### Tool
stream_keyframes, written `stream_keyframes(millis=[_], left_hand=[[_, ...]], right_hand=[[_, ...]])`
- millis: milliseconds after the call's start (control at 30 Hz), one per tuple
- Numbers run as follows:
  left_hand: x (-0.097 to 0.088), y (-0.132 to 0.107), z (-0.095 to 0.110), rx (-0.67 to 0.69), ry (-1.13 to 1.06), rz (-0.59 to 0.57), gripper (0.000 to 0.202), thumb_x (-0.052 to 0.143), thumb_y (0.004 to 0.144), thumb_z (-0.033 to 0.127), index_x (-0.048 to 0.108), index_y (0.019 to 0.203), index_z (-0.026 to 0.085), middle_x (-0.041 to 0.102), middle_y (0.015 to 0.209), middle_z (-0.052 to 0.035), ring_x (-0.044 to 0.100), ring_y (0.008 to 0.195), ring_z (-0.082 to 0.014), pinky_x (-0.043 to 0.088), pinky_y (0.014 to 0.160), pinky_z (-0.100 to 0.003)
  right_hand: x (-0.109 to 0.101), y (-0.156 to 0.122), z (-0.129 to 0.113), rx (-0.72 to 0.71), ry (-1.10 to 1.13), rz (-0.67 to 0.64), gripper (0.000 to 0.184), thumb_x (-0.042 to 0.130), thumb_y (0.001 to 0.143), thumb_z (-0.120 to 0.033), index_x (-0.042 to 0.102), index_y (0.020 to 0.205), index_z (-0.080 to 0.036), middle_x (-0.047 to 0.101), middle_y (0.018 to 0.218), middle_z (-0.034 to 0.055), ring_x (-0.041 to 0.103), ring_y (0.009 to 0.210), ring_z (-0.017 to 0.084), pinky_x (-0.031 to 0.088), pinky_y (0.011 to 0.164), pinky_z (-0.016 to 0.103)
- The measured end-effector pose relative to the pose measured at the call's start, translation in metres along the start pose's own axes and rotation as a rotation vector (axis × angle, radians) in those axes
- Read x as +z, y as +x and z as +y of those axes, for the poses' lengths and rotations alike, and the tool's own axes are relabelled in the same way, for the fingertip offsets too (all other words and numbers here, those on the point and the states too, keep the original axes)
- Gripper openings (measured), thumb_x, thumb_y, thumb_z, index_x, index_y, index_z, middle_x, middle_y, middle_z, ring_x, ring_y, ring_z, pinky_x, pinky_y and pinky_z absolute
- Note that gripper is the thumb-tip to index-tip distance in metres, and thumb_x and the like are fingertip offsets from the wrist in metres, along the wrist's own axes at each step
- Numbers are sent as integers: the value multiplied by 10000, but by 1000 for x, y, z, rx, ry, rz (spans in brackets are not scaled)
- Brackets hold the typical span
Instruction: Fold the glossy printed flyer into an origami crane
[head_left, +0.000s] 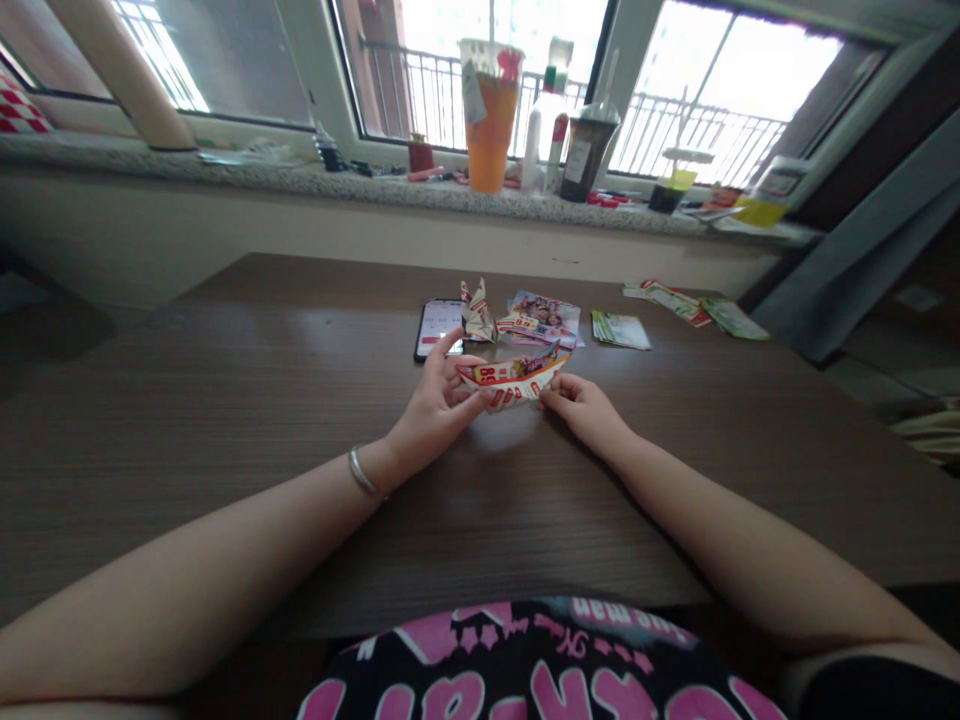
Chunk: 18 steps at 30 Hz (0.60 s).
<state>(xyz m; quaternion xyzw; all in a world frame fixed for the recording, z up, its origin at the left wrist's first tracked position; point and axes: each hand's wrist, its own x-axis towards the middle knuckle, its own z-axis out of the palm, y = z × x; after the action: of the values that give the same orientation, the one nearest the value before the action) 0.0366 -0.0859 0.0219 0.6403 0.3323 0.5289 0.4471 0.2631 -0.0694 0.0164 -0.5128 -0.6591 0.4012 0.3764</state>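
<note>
Between my two hands is a folded paper boat, made of printed paper in red, white and yellow, held just above the table. My left hand grips its left end, thumb on the near side and fingers behind. At the right end, my right hand pinches the paper between thumb and fingers. Just beyond, a second folded paper figure with pointed tips stands beside a phone whose screen is lit. Colourful printed sheets lie behind the boat, with a small folded paper piece on them.
On the dark wooden table, green-and-white printed papers lie to the right, with more paper strips farther right. Along the granite windowsill stand an orange drink cup, a dark drink cup and bottles.
</note>
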Motion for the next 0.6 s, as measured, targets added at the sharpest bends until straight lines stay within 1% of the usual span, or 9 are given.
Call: stream_keyframes(millis=[67, 133, 200, 300, 367, 433, 500, 600], left_hand=[[-2, 1, -2, -46, -32, -24, 617, 569, 885, 447, 311, 1406, 240, 555, 1168, -94, 635, 931, -177, 566, 752, -286], [-3, 2, -3, -91, -45, -25, 498, 506, 916, 452, 410, 1346, 219, 568, 1153, -90, 634, 889, -160, 556, 691, -254], [-3, 4, -3, -116, -24, -13, 462, 565, 885, 416, 472, 1286, 207, 593, 1099, -70, 626, 815, -133, 540, 642, -224], [-3, 6, -2, -147, 57, 0, 397, 671, 806, 339, 551, 1149, 177, 633, 958, -33, 595, 690, -97, 515, 585, -194], [-3, 7, -2, -165, 92, 15, 337, 682, 788, 329, 570, 1060, 165, 638, 885, -20, 591, 660, -97, 514, 570, -194], [-3, 7, -2, -180, 105, 41, 331, 687, 771, 329, 554, 1026, 165, 626, 851, -11, 599, 646, -103, 521, 562, -206], [-3, 7, -4, -195, 119, 71, 354, 693, 751, 319, 525, 1024, 170, 596, 824, 8, 601, 619, -103, 518, 545, -214], [-3, 7, -5, -203, 166, 82, 335, 671, 752, 289, 509, 1022, 173, 546, 777, 35, 581, 572, -90, 487, 516, -202]], right_hand=[[-1, 1, 2, 6, 24, -14, 260, 600, 753, -442, 562, 682, -194, 630, 675, -5, 534, 633, 150, 409, 639, 281], [-1, 2, 4, 8, 27, -25, 250, 603, 759, -436, 583, 716, -190, 643, 698, -1, 548, 649, 156, 427, 662, 291], [-1, 2, 6, -3, 24, -38, 241, 599, 772, -426, 609, 767, -186, 668, 746, 12, 576, 687, 169, 450, 703, 310], [-1, 3, 9, -63, 20, -40, 210, 583, 801, -387, 632, 839, -186, 697, 856, 33, 618, 818, 194, 469, 812, 343], [1, 4, 10, -90, 30, 2, 185, 591, 799, -347, 628, 892, -192, 698, 915, 40, 624, 887, 200, 468, 868, 357], [2, 3, 10, -86, 63, 45, 218, 613, 777, -306, 601, 966, -198, 690, 956, 43, 626, 911, 197, 468, 891, 363], [3, 3, 8, -57, 122, 46, 283, 625, 756, -281, 563, 1022, -205, 681, 974, 40, 630, 918, 193, 468, 898, 365], [4, 2, 4, -12, 224, 21, 315, 629, 738, -294, 534, 1029, -219, 673, 968, 25, 629, 927, 189, 465, 894, 357]])
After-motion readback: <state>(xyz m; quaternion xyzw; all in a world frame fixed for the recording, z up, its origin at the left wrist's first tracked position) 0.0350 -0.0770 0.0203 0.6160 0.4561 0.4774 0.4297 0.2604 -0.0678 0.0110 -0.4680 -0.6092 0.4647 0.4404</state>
